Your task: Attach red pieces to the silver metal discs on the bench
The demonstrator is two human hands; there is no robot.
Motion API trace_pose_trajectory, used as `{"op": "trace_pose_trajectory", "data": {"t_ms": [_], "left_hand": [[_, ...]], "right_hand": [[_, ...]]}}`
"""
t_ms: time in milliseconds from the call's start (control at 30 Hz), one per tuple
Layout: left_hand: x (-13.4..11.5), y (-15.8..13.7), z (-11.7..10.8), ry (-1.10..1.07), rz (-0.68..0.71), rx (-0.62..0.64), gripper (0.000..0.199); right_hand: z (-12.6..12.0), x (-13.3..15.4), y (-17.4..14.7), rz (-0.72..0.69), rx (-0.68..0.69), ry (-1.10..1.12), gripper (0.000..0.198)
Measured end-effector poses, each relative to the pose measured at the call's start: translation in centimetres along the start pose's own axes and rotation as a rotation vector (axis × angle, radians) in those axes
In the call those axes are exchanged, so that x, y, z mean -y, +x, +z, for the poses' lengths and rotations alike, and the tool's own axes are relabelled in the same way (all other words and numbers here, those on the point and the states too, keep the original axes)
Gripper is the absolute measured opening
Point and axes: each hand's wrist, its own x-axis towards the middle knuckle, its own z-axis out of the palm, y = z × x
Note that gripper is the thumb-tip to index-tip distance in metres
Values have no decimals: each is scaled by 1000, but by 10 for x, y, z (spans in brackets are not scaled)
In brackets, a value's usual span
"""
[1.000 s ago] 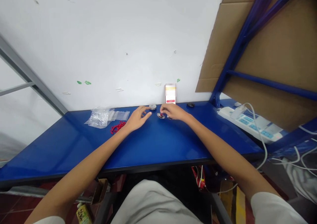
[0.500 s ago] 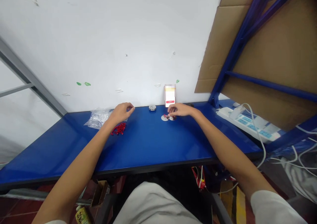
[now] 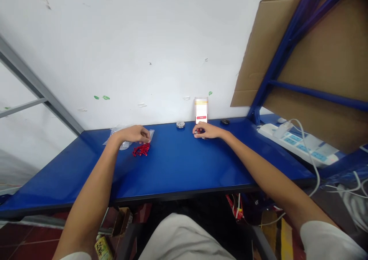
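My left hand (image 3: 138, 134) reaches down to a small pile of thin red string-like pieces (image 3: 140, 150) on the blue table. Its fingertips are pinched together at the pile's upper edge; whatever lies between them is too small to make out. Behind that wrist lies a clear plastic bag (image 3: 125, 145), partly covered by the hand. My right hand (image 3: 209, 131) curls over pale round discs with something red on them, in front of a phone (image 3: 201, 110). Its thumb and fingers are closed around something there, and the hand hides most of the discs.
A silver round metal piece (image 3: 180, 125) sits at the table's back edge between the hands. Further right are a black round object (image 3: 225, 121) and a white power strip (image 3: 297, 145) with a plugged-in charger and cable. A white wall (image 3: 161, 41) rises behind the table.
My left hand has come down onto the red pile, its fingers closing. My right hand has lowered over the discs, covering them more. The view has shifted slightly.
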Motion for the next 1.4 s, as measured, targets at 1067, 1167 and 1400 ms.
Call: {"op": "trace_pose_trajectory", "data": {"t_ms": [1067,1167,1400], "left_hand": [[-6,2,2,-152,237,-403,27],[-22,11,14,-398,352,-448,27],[-60,47,67,-555,428,-512,34]], "right_hand": [[13,44,45,-51,-508,-511,24],[18,59,24,-32,-490,-299,22],[43,71,0,-111,-358,205,21]]}}
